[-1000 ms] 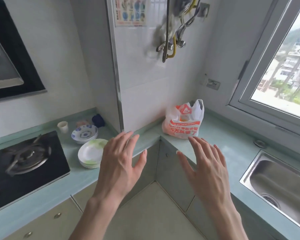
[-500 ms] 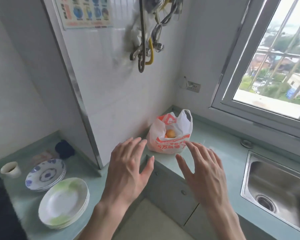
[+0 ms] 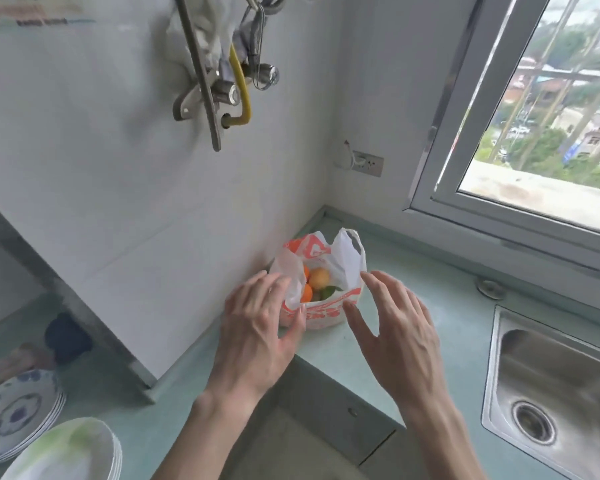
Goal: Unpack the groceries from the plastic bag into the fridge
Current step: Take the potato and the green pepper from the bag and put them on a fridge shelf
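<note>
Plastic bag (image 3: 321, 299) upright on counter (image 3: 458, 327) in wall corner, mouth open upward, oranges (image 3: 317, 278) visible inside. Left hand (image 3: 257, 327) spread, empty, fingertips at bag's left side. Right hand (image 3: 395, 327) spread, empty, just beside bag's right side. Bag between 2 hands, directly ahead. Fridge not in view.

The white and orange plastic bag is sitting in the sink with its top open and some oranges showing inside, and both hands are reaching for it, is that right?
Not quite. In the head view the plastic bag sits on the countertop in the corner by the wall, not in the sink, which lies off to the right. The rest holds: its top is open, oranges show inside, and the left hand and right hand reach for it.
</note>
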Demonstrator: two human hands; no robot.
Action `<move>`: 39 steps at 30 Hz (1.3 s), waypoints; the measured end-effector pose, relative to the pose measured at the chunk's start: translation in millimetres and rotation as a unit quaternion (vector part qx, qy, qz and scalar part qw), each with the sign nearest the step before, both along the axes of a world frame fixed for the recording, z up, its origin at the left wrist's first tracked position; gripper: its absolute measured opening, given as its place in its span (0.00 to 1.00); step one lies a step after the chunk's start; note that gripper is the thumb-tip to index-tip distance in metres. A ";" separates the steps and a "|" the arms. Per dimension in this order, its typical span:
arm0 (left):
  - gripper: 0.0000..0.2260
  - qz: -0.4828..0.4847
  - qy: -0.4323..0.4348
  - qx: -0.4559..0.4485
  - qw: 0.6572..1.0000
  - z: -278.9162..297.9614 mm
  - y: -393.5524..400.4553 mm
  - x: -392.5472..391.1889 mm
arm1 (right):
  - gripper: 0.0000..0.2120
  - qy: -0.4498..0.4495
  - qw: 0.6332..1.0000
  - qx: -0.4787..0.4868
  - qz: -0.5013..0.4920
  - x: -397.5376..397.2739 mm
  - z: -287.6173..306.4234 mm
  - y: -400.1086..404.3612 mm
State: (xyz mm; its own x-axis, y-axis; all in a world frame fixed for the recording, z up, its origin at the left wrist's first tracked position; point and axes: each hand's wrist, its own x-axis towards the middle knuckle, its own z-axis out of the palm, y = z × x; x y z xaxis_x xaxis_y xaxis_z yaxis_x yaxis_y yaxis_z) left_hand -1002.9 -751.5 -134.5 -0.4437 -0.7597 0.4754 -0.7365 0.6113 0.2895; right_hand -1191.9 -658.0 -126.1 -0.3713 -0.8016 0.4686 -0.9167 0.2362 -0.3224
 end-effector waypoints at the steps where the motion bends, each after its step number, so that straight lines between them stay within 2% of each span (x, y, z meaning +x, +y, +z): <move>1: 0.24 0.001 -0.006 0.005 1.000 -0.6 -8.0 -10.0 | 0.24 -0.006 1.000 0.001 0.005 -9.5 -1.1 -9.6; 9: 0.24 0.017 -0.036 0.027 0.999 -16.9 -57.3 -74.1 | 0.25 -0.036 0.997 0.019 0.071 -69.1 -15.2 -77.2; 19: 0.19 0.027 -0.020 0.048 0.998 -42.5 -98.5 -96.3 | 0.19 -0.109 0.985 0.028 0.129 -84.5 -49.0 -136.0; 26: 0.18 -0.020 -0.010 0.094 0.995 -69.3 -142.8 -108.2 | 0.18 -0.156 0.977 0.097 0.109 -86.0 -77.2 -173.9; 30: 0.20 -0.055 -0.015 0.115 0.992 -87.4 -171.7 -117.8 | 0.20 -0.184 0.966 0.147 0.103 -88.0 -91.9 -197.1; 35: 0.21 -0.124 -0.052 0.145 0.980 -119.6 -206.4 -132.7 | 0.20 -0.195 0.957 0.195 0.092 -94.6 -117.9 -230.3; 39: 0.17 -0.152 -0.076 0.147 0.974 -146.5 -227.8 -141.3 | 0.20 -0.180 0.948 0.254 0.069 -99.5 -137.5 -253.3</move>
State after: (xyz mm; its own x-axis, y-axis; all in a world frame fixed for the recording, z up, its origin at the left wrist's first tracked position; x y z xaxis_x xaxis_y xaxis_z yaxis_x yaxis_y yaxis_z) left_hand -1144.1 -979.2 -281.0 -0.7175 -0.6761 0.1675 -0.5832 0.7146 0.3862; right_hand -1291.4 -911.2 -263.6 -0.3091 -0.9423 -0.1285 -0.8024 0.3309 -0.4966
